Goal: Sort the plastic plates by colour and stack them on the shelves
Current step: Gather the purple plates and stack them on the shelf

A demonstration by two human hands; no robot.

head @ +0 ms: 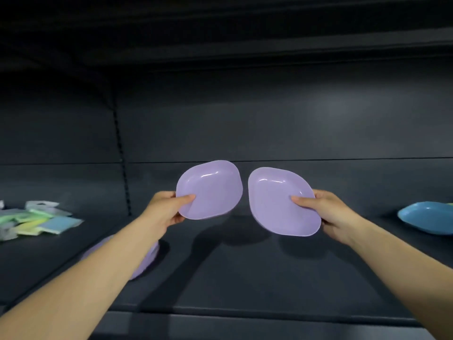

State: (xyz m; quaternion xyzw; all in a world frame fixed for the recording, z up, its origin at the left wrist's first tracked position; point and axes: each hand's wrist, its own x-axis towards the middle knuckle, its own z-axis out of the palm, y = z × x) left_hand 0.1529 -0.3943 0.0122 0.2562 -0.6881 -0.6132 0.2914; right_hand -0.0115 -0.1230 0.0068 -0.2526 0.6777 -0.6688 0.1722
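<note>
Above the dark metal shelf (245, 278), my left hand (164, 212) pinches one lilac rounded-square plastic plate (213, 190) and my right hand (331, 214) another (279, 202), so nesting them onto the lilac plate stack (147, 261) nearer on that shelf seems next.

shelf (245, 278): packets (36, 219) far left | plate stack (147, 262) left-front | lone plate (426, 220) far right

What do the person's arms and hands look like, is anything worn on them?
Both forearms are bare as far as the view shows: no sleeves, gloves, watch or bracelet. The left hand and right hand show no rings, and the visible thumbnails are short and look unpainted.
</note>
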